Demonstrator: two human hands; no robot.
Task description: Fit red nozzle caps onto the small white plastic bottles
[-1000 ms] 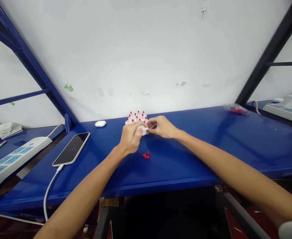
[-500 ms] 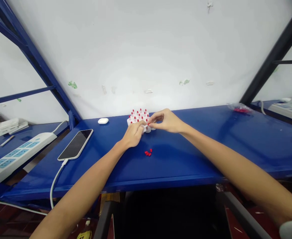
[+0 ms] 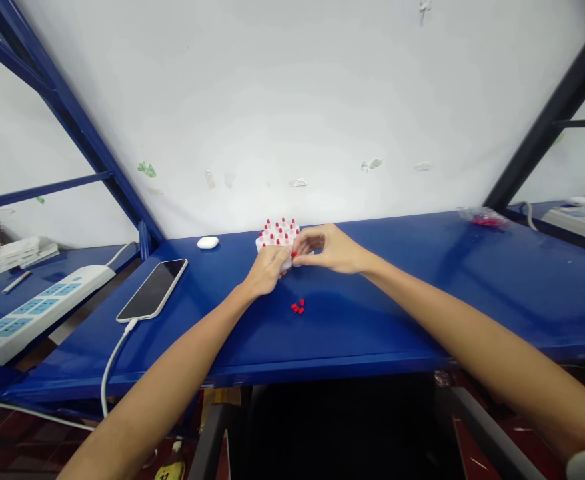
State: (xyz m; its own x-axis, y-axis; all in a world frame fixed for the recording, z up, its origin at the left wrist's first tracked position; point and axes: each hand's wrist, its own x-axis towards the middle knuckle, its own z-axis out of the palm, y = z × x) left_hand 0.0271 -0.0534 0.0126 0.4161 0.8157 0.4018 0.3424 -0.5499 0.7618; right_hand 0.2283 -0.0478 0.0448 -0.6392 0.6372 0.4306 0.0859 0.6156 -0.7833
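My left hand [image 3: 267, 268] is closed around a small white squeeze bottle [image 3: 286, 264], mostly covered by the fingers. Thumb and fingers of my right hand [image 3: 330, 249] pinch a red cap [image 3: 294, 255] at the bottle's tip. Whether the cap is seated on the tip cannot be made out. Just behind both hands stands a cluster of white bottles [image 3: 259, 244] with red caps, upright and close together. Several loose red caps [image 3: 298, 307] lie on the blue table [image 3: 372, 320] in front of my hands.
A phone [image 3: 153, 291] on a white charging cable lies to the left. Beyond it are a white earbud case [image 3: 207, 243] and a power strip [image 3: 42, 313]. A clear bag with red pieces [image 3: 487, 221] sits at the far right, against the wall side.
My right hand has shifted slightly left and down with the red cap, and the bottle in my left hand has tilted. The loose caps lie as before.
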